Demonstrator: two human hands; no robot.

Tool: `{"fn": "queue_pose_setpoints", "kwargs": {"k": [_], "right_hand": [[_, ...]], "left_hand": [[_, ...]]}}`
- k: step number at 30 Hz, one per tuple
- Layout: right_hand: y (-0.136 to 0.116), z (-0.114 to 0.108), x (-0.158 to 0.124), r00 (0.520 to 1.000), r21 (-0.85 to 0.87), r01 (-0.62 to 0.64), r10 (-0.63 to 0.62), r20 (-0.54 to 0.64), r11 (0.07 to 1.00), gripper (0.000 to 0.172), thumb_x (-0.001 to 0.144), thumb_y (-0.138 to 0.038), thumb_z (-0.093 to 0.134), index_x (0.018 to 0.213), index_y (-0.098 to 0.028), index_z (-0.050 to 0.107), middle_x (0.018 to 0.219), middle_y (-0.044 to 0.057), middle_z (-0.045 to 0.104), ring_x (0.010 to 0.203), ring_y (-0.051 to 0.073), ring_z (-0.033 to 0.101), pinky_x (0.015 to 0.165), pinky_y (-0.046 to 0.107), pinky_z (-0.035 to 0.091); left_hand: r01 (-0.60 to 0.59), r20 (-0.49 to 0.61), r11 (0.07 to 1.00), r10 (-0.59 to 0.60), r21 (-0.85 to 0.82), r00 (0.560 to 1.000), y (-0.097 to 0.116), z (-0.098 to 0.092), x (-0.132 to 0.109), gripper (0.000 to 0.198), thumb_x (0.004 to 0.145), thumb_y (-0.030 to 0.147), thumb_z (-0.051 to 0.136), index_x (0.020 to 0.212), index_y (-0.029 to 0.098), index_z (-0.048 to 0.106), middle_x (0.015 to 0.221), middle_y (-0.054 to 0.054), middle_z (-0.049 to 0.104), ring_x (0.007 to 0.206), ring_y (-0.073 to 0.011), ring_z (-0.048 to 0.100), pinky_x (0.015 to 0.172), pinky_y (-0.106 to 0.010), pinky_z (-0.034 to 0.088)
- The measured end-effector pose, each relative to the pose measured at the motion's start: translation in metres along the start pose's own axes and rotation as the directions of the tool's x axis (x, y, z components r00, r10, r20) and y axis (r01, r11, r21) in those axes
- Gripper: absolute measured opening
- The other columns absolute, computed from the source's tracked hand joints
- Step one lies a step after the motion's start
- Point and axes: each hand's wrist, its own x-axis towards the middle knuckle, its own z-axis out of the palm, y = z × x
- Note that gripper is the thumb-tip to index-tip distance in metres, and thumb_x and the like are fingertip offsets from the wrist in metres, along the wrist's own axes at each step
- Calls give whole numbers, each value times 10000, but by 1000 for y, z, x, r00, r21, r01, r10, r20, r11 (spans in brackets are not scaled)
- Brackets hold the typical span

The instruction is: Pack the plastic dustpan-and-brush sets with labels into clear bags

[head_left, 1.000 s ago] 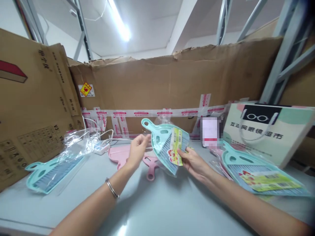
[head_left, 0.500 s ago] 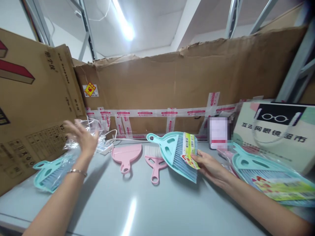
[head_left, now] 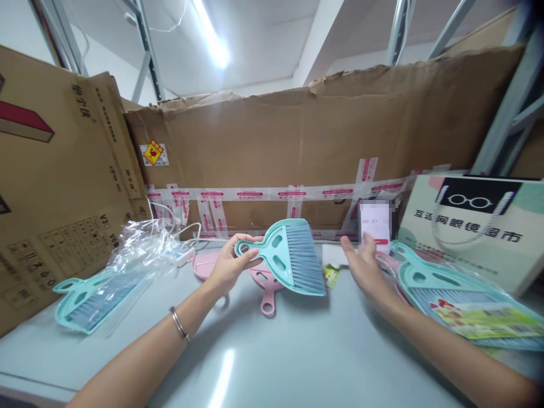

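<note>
My left hand (head_left: 233,260) grips the ring-ended handles of a turquoise dustpan (head_left: 278,260) with a blue-bristled hand brush (head_left: 304,258) nested in it, held above the table. Behind and below it sit a pink dustpan (head_left: 204,265), partly covered by my left hand, and a pink hand brush (head_left: 267,294). My right hand (head_left: 363,263) is open with fingers apart, in front of a phone (head_left: 374,220). A yellow-green card label (head_left: 331,276) lies just left of that hand, beside a white piece of card (head_left: 335,255).
Clear plastic wrap (head_left: 140,243) and another turquoise brush set (head_left: 96,303) lie at left. More wrapped turquoise sets (head_left: 446,277) are stacked at right before a glasses-printed box (head_left: 467,221). A cardboard wall (head_left: 263,141) closes the back; a white power strip (head_left: 183,258) rests near it.
My left hand came from the plastic wrap to the right and took the turquoise set by its handles. My right hand let go of it. The card label is now off the set.
</note>
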Motion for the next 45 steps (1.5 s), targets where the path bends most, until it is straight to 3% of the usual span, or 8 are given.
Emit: {"fn": "queue_pose_setpoints", "kwargs": {"k": [4,10,17,24,28,31,39,45], "right_hand": [[-41,18,-4,801,-354,592,-479,360,724,410,742,-380,598,1128,-258,532,1277,102,437,1193,297,398,981,521,302],[-76,52,9,600,-86,655,-447,663,751,174,783,-146,499,890,-203,625,964,78,551,903,193,540,807,367,440],[-86,79,3,689,56,499,-436,579,865,215,700,-42,481,829,-183,578,903,38,499,760,127,509,693,280,426],[-83,107,-3,724,87,420,-391,568,903,144,656,-41,504,674,-184,491,724,-15,462,656,111,461,616,247,390],[-89,83,26,793,16,530,-502,346,848,127,688,-62,490,721,-185,498,741,0,468,668,123,471,623,255,393],[-73,66,41,692,-97,665,-563,452,740,154,752,-97,454,839,-173,557,877,49,497,727,133,493,662,264,401],[-3,83,9,378,-251,834,-178,909,491,179,796,-166,496,892,-201,642,907,65,571,793,177,517,641,263,367],[-7,54,1,457,-307,773,-153,876,556,449,805,-77,402,1200,-247,530,1086,90,593,957,198,554,765,296,417]], "left_hand": [[-32,13,999,32,6,999,8,14,-8,232,712,258,674,858,187,508,1084,-34,623,899,-144,620,813,-329,519],[-372,216,884,319,283,923,32,14,-24,281,712,149,656,969,188,550,1091,-77,615,963,-175,604,782,-277,532],[-692,394,335,630,639,669,56,-17,-28,205,785,107,545,967,189,591,958,-60,654,919,-147,614,753,-240,531],[-553,212,384,646,739,733,42,-13,-29,383,696,253,684,1027,186,505,931,-49,632,829,-151,627,676,-228,546],[-497,-48,382,827,780,560,45,-28,-31,361,693,265,689,985,181,494,898,-40,612,848,-166,630,629,-239,553],[-460,26,200,898,865,438,49,-49,-36,317,658,228,718,895,182,513,858,-26,620,837,-167,633,606,-233,544],[-493,582,-308,445,813,681,18,-81,-51,207,827,75,406,759,176,574,900,-46,679,822,-123,648,728,-211,507],[-423,495,-345,151,838,856,1,-98,-55,409,721,-18,335,953,189,602,1048,-71,659,848,-154,657,648,-221,517]]}}
